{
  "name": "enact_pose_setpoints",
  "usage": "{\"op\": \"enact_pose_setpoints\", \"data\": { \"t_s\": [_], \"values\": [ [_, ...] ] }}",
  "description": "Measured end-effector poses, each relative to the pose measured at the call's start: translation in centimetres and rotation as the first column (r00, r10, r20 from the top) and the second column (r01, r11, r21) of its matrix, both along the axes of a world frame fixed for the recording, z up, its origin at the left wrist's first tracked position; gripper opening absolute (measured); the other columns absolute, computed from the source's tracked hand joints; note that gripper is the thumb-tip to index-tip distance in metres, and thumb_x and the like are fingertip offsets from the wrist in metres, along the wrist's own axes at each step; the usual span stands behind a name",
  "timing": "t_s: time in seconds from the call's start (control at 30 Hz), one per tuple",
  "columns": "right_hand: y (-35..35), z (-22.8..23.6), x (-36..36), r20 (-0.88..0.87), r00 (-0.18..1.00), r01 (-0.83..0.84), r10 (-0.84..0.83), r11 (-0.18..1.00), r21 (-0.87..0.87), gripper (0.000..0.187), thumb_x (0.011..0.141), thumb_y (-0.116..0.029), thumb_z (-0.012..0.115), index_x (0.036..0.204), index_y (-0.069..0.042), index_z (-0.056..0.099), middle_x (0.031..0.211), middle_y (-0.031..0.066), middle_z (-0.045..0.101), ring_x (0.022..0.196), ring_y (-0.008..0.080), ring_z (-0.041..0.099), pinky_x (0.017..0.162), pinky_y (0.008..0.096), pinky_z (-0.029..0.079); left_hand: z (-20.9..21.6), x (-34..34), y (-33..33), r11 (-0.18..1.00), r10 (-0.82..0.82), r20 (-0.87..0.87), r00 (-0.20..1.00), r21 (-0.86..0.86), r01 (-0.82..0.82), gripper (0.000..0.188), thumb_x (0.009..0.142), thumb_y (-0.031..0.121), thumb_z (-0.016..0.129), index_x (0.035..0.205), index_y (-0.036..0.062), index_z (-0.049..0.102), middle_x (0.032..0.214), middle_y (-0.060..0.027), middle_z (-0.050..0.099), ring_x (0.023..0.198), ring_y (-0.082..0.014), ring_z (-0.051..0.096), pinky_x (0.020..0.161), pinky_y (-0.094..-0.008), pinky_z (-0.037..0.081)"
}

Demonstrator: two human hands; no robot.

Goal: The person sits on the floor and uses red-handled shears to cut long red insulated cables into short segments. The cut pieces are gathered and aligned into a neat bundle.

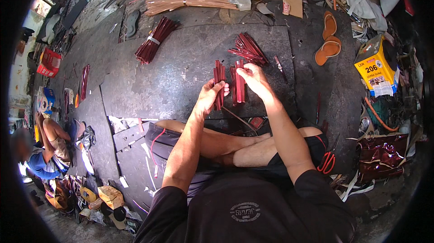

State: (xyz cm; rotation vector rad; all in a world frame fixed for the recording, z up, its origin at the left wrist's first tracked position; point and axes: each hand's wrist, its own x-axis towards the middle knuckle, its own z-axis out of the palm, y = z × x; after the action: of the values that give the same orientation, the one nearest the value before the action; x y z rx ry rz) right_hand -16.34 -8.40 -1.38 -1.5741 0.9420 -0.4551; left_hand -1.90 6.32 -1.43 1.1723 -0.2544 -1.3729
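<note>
My left hand (209,95) is closed around a small bunch of dark red, glossy strips (219,72), which stand out above and below the fingers. Just to its right, my right hand (253,79) pinches the upper end of a second group of red strips (239,90). The two bunches lie side by side, close together, over the dark board. Beyond my right hand rests a loose pile of the same strips (249,49). A thicker bundle of red strips (153,46), bound with a white band, lies farther left.
Dark boards (190,44) cover the floor. Bundles of pale strips (194,0) lie at the far side. Tan sandals (328,49) and a yellow box (374,67) are at the right. Red-handled scissors (326,162) lie by my right knee. Another person (45,152) sits at the left.
</note>
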Motion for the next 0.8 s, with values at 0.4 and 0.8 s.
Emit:
{"op": "enact_pose_setpoints", "data": {
  "t_s": [0.4, 0.8],
  "values": [
    [2.7, 0.4, 2.1, 0.056, 0.995, -0.092, 0.085, 0.988, 0.122, 0.031, 0.090, -0.023, 0.069, 0.102, 0.004, 0.058, 0.081, 0.0117, 0.067, 0.073, 0.0172, 0.066, 0.064, 0.0311, 0.054, 0.4, 0.1, -0.6, 0.999, -0.045, 0.007, 0.999, 0.000, 0.045, 0.028, 0.096, 0.016, 0.058, 0.121, 0.0046, 0.052, 0.105, -0.0082, 0.065, 0.091, -0.0173, 0.064, 0.081, -0.0325, 0.054],
    [2.6, 0.4, 1.9, 0.147, 0.987, -0.099, 0.064, 0.965, 0.244, 0.027, 0.091, -0.024, 0.068, 0.107, -0.003, 0.063, 0.094, 0.0047, 0.067, 0.080, 0.0104, 0.063, 0.068, 0.0269, 0.052, 1.2, 0.1, -0.5, 0.998, -0.060, 0.111, 0.992, 0.028, 0.057, 0.032, 0.094, 0.019, 0.060, 0.121, 0.0035, 0.053, 0.101, -0.0042, 0.063, 0.086, -0.0140, 0.061, 0.076, -0.0290, 0.053]
  ]
}}
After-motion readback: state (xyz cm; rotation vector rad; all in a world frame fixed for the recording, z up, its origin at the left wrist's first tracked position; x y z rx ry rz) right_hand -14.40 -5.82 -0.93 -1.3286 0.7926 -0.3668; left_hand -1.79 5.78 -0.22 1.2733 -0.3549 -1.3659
